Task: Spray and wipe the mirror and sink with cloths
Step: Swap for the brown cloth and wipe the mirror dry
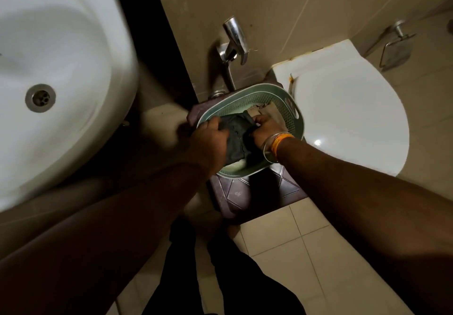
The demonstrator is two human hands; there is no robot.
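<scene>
Cloth (236, 134), dark and bunched, sits in the green basket (294, 116) between your hands; your left hand (210, 138) and right hand (266, 128) grip its opposite ends, sink (73, 44) up to your left.

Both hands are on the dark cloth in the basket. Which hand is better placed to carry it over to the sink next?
Probably the left hand. It grips the dark grey crumpled cloth on the side nearer the white ceramic sink, which lies to the person's left. The right hand holds the cloth's far side, deeper in the pale green perforated plastic basket.
</scene>
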